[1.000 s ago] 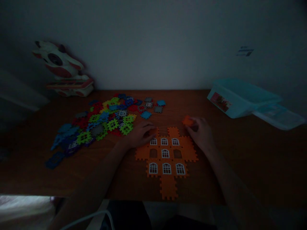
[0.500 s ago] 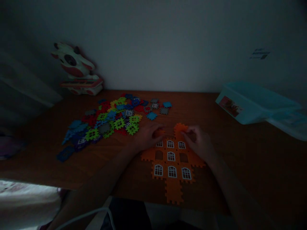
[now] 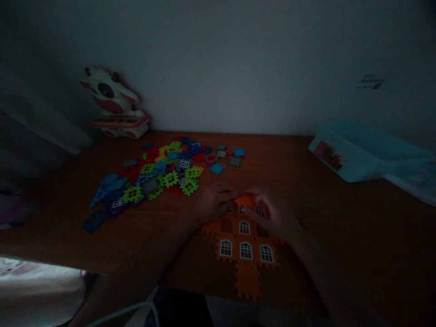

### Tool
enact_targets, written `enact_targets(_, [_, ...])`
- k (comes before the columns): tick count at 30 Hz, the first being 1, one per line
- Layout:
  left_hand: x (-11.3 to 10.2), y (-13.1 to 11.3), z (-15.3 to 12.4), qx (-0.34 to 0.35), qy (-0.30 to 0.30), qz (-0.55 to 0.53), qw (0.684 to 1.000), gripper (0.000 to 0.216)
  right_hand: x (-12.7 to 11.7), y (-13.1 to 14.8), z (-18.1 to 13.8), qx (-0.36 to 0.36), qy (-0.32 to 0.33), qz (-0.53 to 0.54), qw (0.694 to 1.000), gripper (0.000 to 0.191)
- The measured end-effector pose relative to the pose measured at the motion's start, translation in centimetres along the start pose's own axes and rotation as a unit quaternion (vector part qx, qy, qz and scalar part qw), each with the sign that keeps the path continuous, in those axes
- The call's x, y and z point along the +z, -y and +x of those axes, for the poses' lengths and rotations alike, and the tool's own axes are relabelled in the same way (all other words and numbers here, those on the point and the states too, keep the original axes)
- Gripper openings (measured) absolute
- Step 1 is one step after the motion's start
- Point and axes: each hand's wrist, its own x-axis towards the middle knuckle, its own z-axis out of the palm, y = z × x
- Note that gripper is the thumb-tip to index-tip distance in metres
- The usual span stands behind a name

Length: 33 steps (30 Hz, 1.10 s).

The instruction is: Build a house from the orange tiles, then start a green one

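My left hand and my right hand meet over the top of a flat orange house built from interlocking foam tiles with white window frames. Between my fingers sits a small orange tile, partly hidden. My right fingers curl around it. My left fingers reach it from the side, though the dim light hides how they hold it. To the left of my left hand lies a loose pile of multicoloured tiles.
A white and red cow-like toy stands against the wall at the back left of the wooden desk. A pale blue plastic box sits at the back right. A white cable runs below the front edge.
My right hand has moved left with the orange tile and now meets my left hand above the house. The view has drifted slightly, and the picture is darker.
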Motion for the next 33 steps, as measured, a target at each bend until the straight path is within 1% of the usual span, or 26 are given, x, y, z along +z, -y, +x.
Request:
enact_targets(3, [0.0,0.0,0.1,0.013,-0.028,-0.006,0.999,0.032,0.0,-0.3,-0.1,0.019,-0.006,0.006,1.0,0.018])
enact_targets(4, [0.1,0.0,0.1,0.016,-0.034,-0.008,0.999,0.033,0.1,-0.5,-0.2,0.021,-0.005,0.008,1.0,0.021])
enact_targets(6, [0.2,0.0,0.1,0.018,-0.041,-0.012,0.999,0.034,0.3,-0.8,-0.2,0.023,0.003,0.009,1.0,0.035])
enact_targets(8, [0.3,0.0,0.0,0.012,-0.039,-0.015,0.999,0.035,0.4,-1.0,-0.3,0.025,0.014,0.006,1.0,0.046])
enact_targets(12, [0.5,0.1,0.0,0.005,-0.035,-0.025,0.999,0.036,0.5,-1.1,-0.3,0.023,0.014,-0.008,1.0,0.053])
enact_targets(14, [0.5,0.1,0.1,-0.001,-0.038,-0.03,0.999,0.039,0.5,-1.0,-0.2,0.023,0.006,-0.012,1.0,0.054])
enact_targets(18, [0.5,0.1,0.0,-0.035,-0.026,-0.036,0.998,0.042,0.4,-1.0,-0.2,0.019,0.005,-0.015,1.0,0.054])
enact_targets(21, [0.5,0.2,0.0,-0.053,-0.017,-0.037,0.998,0.036,0.3,-1.0,-0.2,0.007,0.022,-0.021,1.0,0.054])
enact_targets(26, [0.9,0.3,0.0,-0.053,-0.028,-0.029,0.998,0.025,0.3,-1.0,-0.1,-0.022,0.056,-0.033,0.998,0.051])
enact_targets(29, [1.0,0.3,0.1,-0.069,-0.037,-0.028,0.997,0.025,0.3,-0.9,0.0,-0.014,0.065,-0.038,0.997,0.05])
enact_targets(33, [0.7,0.1,0.3,-0.124,-0.039,-0.047,0.99,0.028,0.5,-1.2,0.0,0.013,0.047,-0.046,0.998,0.043])
